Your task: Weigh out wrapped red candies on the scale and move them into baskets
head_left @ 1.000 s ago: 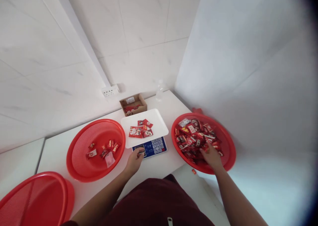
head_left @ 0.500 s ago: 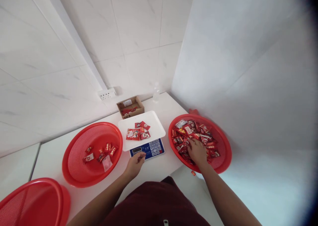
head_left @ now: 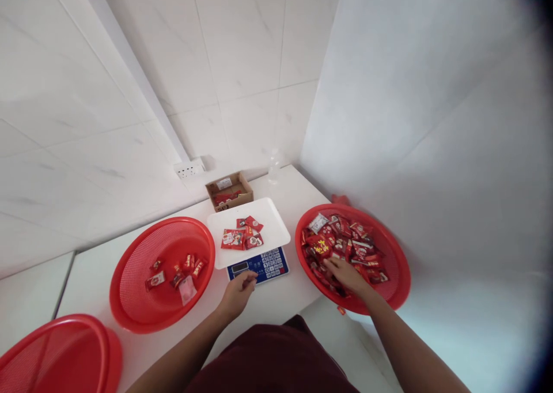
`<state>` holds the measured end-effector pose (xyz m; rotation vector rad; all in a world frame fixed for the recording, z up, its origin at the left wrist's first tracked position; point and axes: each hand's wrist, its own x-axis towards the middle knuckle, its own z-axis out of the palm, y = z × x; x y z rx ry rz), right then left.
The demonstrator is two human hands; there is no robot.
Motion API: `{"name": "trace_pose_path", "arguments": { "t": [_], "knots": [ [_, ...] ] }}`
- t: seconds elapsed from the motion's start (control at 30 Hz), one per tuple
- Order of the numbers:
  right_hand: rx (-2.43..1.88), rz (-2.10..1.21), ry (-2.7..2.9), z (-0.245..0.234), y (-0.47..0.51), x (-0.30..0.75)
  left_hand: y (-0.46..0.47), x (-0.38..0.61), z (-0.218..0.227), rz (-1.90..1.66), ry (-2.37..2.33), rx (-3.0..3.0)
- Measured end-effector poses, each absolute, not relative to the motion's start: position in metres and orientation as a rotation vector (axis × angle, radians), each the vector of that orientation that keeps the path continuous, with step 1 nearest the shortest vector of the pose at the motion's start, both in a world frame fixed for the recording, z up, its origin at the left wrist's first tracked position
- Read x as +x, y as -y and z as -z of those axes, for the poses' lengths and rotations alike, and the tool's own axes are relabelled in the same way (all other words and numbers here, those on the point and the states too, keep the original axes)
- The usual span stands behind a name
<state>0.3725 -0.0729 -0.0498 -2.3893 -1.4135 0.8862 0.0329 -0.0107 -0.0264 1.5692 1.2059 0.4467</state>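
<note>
My right hand (head_left: 345,274) reaches into the right-hand red basket (head_left: 404,266), fingers extended over a heap of small red snack packets (head_left: 341,237). Some fingertips are hidden among the packets. My left hand (head_left: 237,295) is closed, its fingers curled beside the front edge of a blue digital scale (head_left: 261,268); what they hold, if anything, is hidden. On the scale, a white tray (head_left: 274,223) carries several red packets (head_left: 244,234).
Left of the scale stands another red basket (head_left: 129,266) holding several packets and a pink one (head_left: 187,290). A third red basket (head_left: 101,347) is at lower left. Behind the tray are a cardboard box (head_left: 239,198) and a clear bottle (head_left: 273,171). Walls border the white table (head_left: 285,306).
My right hand has shifted within the basket, and packets there lie differently, with a red-and-yellow one more exposed. My left hand stays beside the scale. The view has tilted slightly.
</note>
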Motion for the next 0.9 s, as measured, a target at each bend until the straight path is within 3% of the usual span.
{"name": "trace_pose_path", "arguments": {
  "t": [0.37, 0.67, 0.9],
  "knots": [
    [-2.468, -0.640, 1.427, 0.069, 0.049, 0.348, 0.012, 0.041, 0.021, -0.400, -1.186, 1.553],
    [-2.494, -0.458, 0.989, 0.063, 0.068, 0.388, 0.011, 0.030, 0.021, -0.404, -1.232, 1.529],
    [-2.354, -0.501, 1.108, 0.073, 0.029, 0.386, 0.013, 0.037, 0.020, -0.380, -1.209, 1.552]
  ]
}}
